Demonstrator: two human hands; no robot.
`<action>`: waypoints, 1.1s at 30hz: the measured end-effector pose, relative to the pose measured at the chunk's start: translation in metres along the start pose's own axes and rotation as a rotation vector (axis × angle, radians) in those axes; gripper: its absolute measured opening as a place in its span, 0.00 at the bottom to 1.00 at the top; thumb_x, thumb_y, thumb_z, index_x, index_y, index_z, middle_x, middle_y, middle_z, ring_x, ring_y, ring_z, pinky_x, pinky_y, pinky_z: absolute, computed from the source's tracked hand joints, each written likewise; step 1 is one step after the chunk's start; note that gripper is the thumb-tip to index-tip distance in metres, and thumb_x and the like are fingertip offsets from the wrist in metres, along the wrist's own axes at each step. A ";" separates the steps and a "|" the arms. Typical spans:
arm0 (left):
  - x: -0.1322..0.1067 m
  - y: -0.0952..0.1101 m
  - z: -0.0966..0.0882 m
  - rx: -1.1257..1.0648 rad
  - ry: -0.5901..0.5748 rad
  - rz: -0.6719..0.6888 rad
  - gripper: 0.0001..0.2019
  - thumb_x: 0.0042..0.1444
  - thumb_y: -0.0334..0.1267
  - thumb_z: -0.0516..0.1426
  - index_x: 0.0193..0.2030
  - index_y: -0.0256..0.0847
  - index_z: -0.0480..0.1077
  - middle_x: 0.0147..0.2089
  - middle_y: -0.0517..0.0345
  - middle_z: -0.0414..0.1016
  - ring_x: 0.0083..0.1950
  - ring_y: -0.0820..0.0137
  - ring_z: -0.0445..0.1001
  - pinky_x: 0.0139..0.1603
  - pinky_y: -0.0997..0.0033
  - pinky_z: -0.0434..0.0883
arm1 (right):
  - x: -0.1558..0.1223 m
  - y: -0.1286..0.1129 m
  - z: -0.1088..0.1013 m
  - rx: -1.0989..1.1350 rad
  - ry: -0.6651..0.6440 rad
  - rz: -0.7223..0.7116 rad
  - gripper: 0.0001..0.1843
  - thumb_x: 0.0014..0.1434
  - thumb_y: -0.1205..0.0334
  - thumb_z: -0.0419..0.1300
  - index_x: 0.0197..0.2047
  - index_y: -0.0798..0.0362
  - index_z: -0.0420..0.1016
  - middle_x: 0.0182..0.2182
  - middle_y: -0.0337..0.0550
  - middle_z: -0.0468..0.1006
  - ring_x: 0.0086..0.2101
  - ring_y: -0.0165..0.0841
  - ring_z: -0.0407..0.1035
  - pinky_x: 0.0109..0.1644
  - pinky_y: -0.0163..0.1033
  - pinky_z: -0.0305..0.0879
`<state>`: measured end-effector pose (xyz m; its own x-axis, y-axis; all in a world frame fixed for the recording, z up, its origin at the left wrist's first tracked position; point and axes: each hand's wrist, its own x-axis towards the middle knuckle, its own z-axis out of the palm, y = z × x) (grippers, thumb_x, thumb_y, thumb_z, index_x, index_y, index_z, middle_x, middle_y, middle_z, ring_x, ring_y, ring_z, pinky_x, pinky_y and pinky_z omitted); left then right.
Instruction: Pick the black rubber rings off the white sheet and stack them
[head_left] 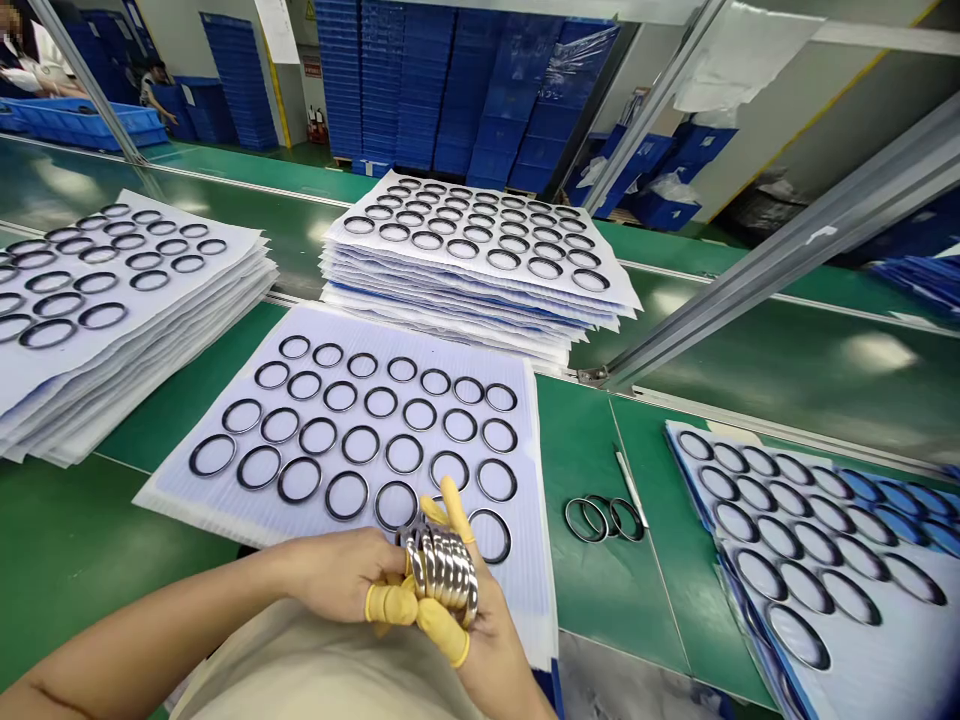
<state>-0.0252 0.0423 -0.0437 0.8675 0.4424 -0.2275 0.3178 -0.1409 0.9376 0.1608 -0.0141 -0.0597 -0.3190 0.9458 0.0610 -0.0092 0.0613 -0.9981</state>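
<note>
Both my left hand (pixel 330 575) and my right hand (pixel 487 640) wear yellow finger cots and close around a stack of several shiny metal rings (pixel 441 570). The hands hover at the near edge of a white foam sheet (pixel 532 560), which carries rows of dark-rimmed rings. The closest loose ring (pixel 490 535) lies just beyond my right fingers. On the green belt to the right rest several interlinked rings (pixel 604 520) beside a slim white pen-like tool (pixel 631 488).
More ring-laden sheets lie around: a stack at left (pixel 150 350), a tall stack ahead (pixel 480 285) and a sheet at right (pixel 900 640). Aluminium rails (pixel 780 260) cross the green belt (pixel 577 590). Blue crates stand stacked behind, and a co-worker stands at far left.
</note>
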 end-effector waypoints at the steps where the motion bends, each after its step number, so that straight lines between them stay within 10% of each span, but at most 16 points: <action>1: -0.001 -0.002 -0.002 -0.057 -0.036 -0.016 0.22 0.55 0.58 0.54 0.29 0.37 0.67 0.23 0.60 0.70 0.24 0.74 0.66 0.25 0.79 0.63 | -0.001 -0.002 0.000 0.010 -0.019 0.000 0.26 0.58 0.43 0.58 0.54 0.49 0.72 0.46 0.49 0.77 0.49 0.42 0.69 0.59 0.49 0.61; 8: -0.007 -0.007 -0.009 -0.416 -0.336 -0.136 0.20 0.48 0.52 0.63 0.22 0.36 0.69 0.15 0.63 0.67 0.14 0.79 0.58 0.12 0.82 0.57 | -0.003 -0.009 0.003 -0.018 -0.106 -0.075 0.24 0.61 0.43 0.54 0.54 0.45 0.73 0.57 0.49 0.69 0.53 0.41 0.67 0.61 0.47 0.58; 21: -0.007 -0.012 -0.004 -0.858 -0.304 -0.101 0.24 0.54 0.59 0.56 0.35 0.35 0.70 0.11 0.66 0.66 0.07 0.81 0.46 0.07 0.81 0.48 | -0.005 -0.002 -0.007 -0.204 -0.203 -0.054 0.10 0.62 0.59 0.56 0.45 0.46 0.77 0.70 0.37 0.40 0.63 0.42 0.54 0.64 0.47 0.54; 33: 0.001 -0.014 0.016 -1.250 -0.290 -0.010 0.21 0.45 0.52 0.65 0.24 0.31 0.71 0.10 0.61 0.65 0.10 0.76 0.59 0.18 0.71 0.67 | -0.003 0.001 -0.012 -0.256 -0.110 -0.012 0.20 0.59 0.63 0.59 0.56 0.48 0.70 0.65 0.49 0.57 0.59 0.41 0.60 0.62 0.48 0.57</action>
<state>-0.0221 0.0307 -0.0611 0.9686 0.2082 -0.1362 -0.1122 0.8542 0.5078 0.1733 -0.0131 -0.0610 -0.4210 0.9053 0.0569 0.2222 0.1638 -0.9612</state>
